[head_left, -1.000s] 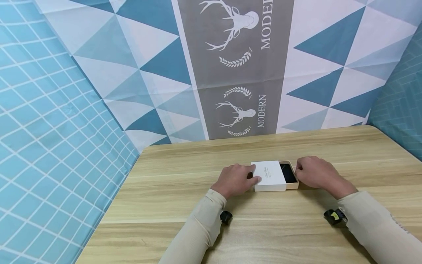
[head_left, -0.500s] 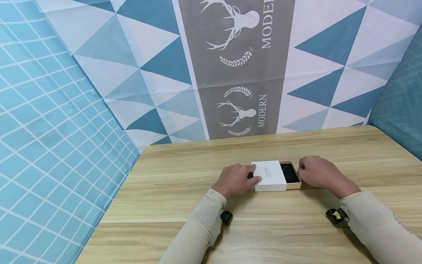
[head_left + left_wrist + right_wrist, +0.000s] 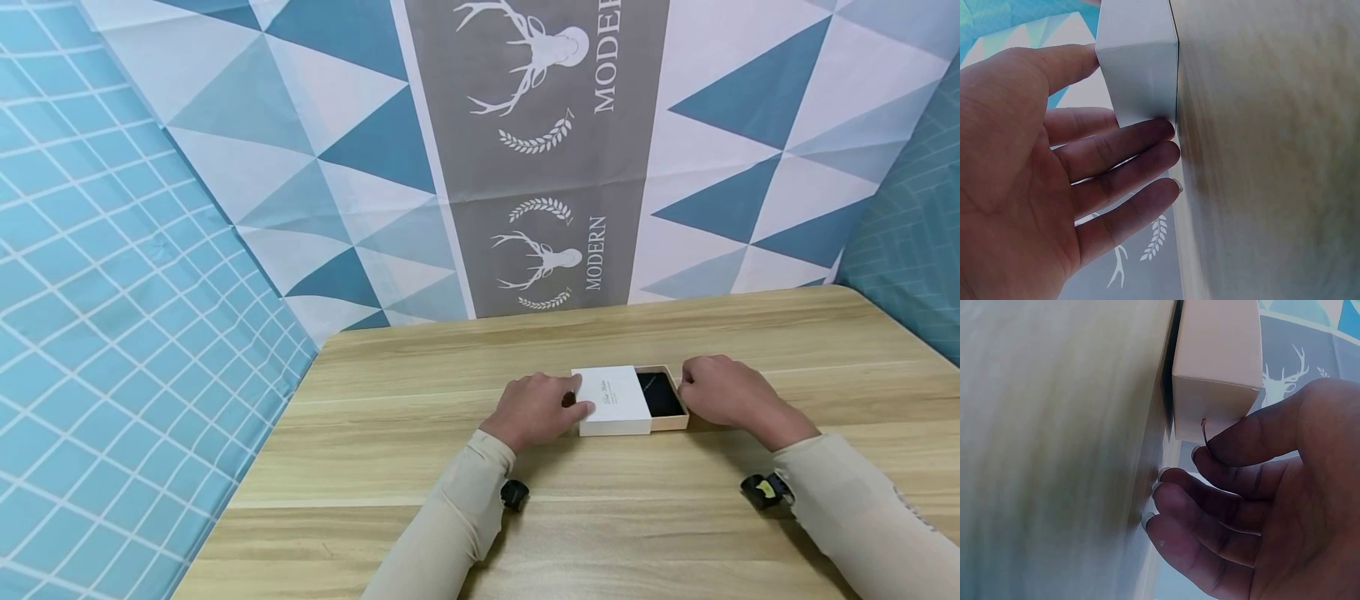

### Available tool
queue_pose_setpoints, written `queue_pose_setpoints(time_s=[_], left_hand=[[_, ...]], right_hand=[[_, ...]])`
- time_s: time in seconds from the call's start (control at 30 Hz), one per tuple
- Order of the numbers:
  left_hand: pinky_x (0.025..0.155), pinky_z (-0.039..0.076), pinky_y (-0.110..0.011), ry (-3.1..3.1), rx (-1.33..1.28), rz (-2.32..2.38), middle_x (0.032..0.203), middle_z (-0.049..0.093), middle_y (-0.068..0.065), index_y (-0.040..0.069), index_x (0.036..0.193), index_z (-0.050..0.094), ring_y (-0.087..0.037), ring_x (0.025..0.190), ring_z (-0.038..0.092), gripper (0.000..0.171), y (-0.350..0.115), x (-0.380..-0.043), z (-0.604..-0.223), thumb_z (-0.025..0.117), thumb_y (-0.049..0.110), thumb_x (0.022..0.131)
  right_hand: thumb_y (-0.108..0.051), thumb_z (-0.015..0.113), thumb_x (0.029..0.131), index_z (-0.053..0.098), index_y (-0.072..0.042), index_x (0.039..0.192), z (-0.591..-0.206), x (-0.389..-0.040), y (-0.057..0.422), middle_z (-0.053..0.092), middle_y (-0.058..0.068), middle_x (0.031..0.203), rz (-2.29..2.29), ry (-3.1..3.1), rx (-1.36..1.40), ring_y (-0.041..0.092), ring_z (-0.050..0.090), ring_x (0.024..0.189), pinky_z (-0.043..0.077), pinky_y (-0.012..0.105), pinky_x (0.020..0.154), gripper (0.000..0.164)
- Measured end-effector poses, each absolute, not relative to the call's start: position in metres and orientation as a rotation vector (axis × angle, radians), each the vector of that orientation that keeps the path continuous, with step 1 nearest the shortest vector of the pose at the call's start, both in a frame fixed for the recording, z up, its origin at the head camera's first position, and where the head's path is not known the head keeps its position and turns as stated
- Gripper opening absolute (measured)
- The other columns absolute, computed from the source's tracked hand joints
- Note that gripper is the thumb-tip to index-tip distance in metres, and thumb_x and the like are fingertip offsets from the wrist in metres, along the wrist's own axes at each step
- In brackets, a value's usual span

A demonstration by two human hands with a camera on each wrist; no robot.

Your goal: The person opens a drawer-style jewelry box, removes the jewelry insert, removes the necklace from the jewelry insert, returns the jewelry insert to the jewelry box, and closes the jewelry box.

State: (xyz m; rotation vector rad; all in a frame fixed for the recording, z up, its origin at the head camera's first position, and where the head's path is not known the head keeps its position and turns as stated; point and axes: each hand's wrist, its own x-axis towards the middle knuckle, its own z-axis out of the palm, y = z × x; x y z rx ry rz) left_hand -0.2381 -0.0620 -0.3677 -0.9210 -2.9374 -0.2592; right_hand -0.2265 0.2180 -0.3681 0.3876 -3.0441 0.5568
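Observation:
A white sleeve (image 3: 611, 400) with small printed lettering lies flat on the table, part of a slide-out gift box. Out of its right end sticks a tan drawer (image 3: 670, 422) lined with a black insert (image 3: 662, 394). My left hand (image 3: 534, 408) holds the sleeve's left end between thumb and index finger, its other fingers nearly straight at the end face. At the drawer's end, my right hand (image 3: 723, 392) pinches a thin ribbon pull (image 3: 1204, 432) between thumb and index finger. The other right fingers curl loosely beside the table surface. The drawer's left part is hidden inside the sleeve.
The wooden table (image 3: 420, 467) reaches back to a patterned cloth wall (image 3: 360, 192). A blue checked cloth (image 3: 135, 275) borders the left side, a teal cloth (image 3: 915, 225) the right. Each wrist carries a small black camera.
The drawer has slid slightly farther right out of the sleeve, showing more of the black insert. My right hand has moved a little right with it; my left hand stays in place.

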Motion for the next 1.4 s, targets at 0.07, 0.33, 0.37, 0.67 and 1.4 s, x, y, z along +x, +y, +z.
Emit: queue_pose_setpoints(time_s=[0.07,0.33,0.37,0.67,1.4], left_hand=[[0.058,0.043,-0.031,-2.938,-0.921,-0.26,0.068,0.054,0.004,0.021,0.118,0.067,-0.011,0.068,0.054,0.034,-0.0619,-0.238,-0.3678,0.056,0.049,0.1],[0.059,0.044,-0.032,-2.929,-0.926,-0.264,0.07,0.055,0.005,0.021,0.118,0.067,-0.011,0.068,0.054,0.034,-0.0617,-0.2381,-0.3675,0.056,0.048,0.1],[0.059,0.044,-0.032,-2.929,-0.927,-0.265,0.071,0.055,0.005,0.021,0.119,0.067,-0.011,0.068,0.054,0.035,-0.0616,-0.238,-0.3674,0.056,0.048,0.1],[0.057,0.043,-0.03,-2.927,-0.927,-0.272,0.071,0.057,0.004,0.021,0.119,0.067,-0.011,0.067,0.054,0.034,-0.0608,-0.2376,-0.366,0.057,0.048,0.1],[0.057,0.041,-0.03,-2.937,-0.928,-0.281,0.067,0.053,0.004,0.02,0.12,0.067,-0.012,0.066,0.053,0.035,-0.062,-0.2366,-0.3662,0.057,0.047,0.1]], right_hand=[[-0.01,0.05,0.09,0.058,-0.011,0.071,-0.3683,-0.2265,0.2186,0.049,0.002,0.064,0.558,-3.051,0.387,0.017,0.044,0.056,0.035,0.034,0.053,0.021],[-0.01,0.046,0.09,0.054,-0.012,0.068,-0.368,-0.2267,0.22,0.045,0.002,0.062,0.582,-3.051,0.361,0.018,0.042,0.053,0.032,0.033,0.051,0.023],[-0.01,0.046,0.09,0.053,-0.012,0.068,-0.368,-0.2267,0.2203,0.045,0.002,0.062,0.584,-3.051,0.361,0.018,0.041,0.053,0.032,0.033,0.05,0.023],[-0.01,0.045,0.09,0.053,-0.011,0.069,-0.3677,-0.2264,0.2221,0.045,0.003,0.062,0.594,-3.07,0.355,0.018,0.041,0.053,0.033,0.033,0.051,0.023],[-0.01,0.043,0.092,0.053,-0.01,0.07,-0.3677,-0.2297,0.2281,0.045,0.005,0.064,0.632,-3.108,0.344,0.019,0.042,0.054,0.034,0.033,0.052,0.024]])
